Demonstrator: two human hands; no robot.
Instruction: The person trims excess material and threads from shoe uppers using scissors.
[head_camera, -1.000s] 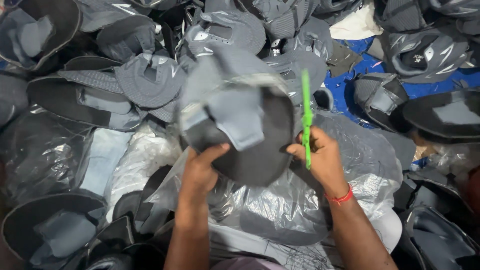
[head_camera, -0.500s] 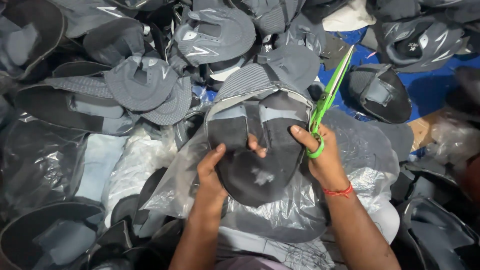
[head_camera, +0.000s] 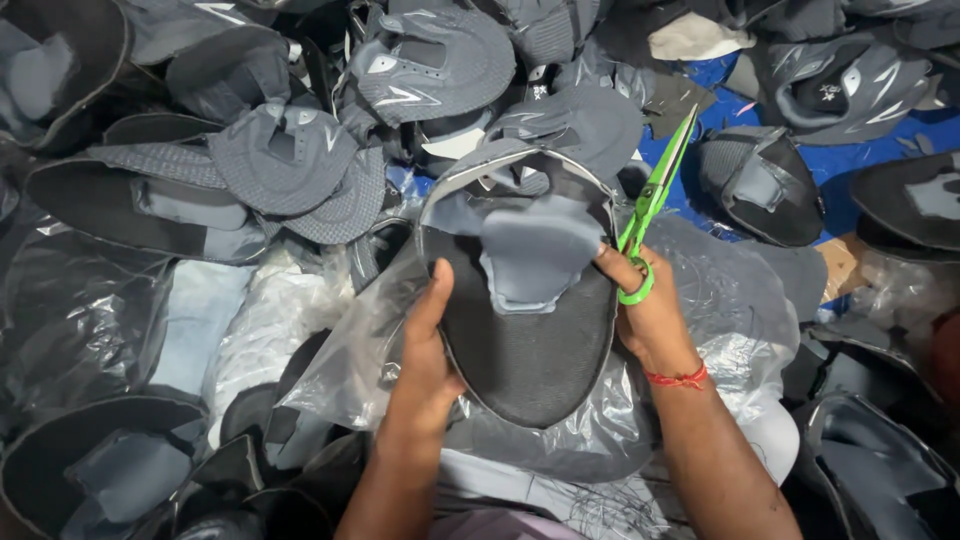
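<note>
Your left hand (head_camera: 425, 345) clamps the grey shoe upper (head_camera: 525, 300) at frame centre, steadying it; your right hand (head_camera: 650, 315) grips green scissors (head_camera: 655, 195), blades pointing clear.

A matt dark knit shoe upper (head_camera: 525, 340), rough in weave, carries a smoother grey-blue fabric tongue (head_camera: 535, 255) and a thin pale edging. The left hand (head_camera: 425, 355) and right hand (head_camera: 650, 315) grip it. The scissors (head_camera: 650, 215) have glossy green plastic handles and blades. Beneath lies a crinkled clear plastic bag (head_camera: 710, 310), shiny with glare. The heaped uppers (head_camera: 290, 170) around are matt grey mesh cloth with pale smooth stripes. A red thread band (head_camera: 678, 378) circles the right wrist.
</note>
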